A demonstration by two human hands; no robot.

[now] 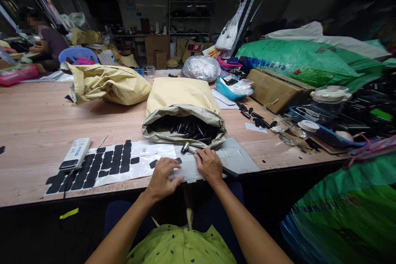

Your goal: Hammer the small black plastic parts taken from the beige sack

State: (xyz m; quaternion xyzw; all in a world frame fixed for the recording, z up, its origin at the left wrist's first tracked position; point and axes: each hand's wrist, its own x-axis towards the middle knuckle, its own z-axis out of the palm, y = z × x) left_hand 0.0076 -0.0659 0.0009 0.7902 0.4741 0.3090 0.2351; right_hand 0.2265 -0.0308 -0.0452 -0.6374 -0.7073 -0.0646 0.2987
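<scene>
My right hand (210, 166) is closed around the handle of a small hammer (192, 151). The hammer has a metal head with a yellowish face, and its black handle end sticks out past the hand to the right. Beneath it lies a grey board (238, 156) at the table's front edge. My left hand (163, 177) rests by the board's left side, thumb and fingers apart, with nothing visible between them. Near its fingertips is a small black piece (178, 160). Just beyond the hands, an open paper sack (182, 95) shows many black, elongated parts (188, 128) inside.
On the left, a white sheet (145, 148) bears rows of black stickers (108, 161), beside a white device (76, 154). A second sack (111, 84) lies behind. Loose black parts (260, 120), a carton (278, 88) and a blue tray (324, 132) stand right. A person (49, 43) sits far left.
</scene>
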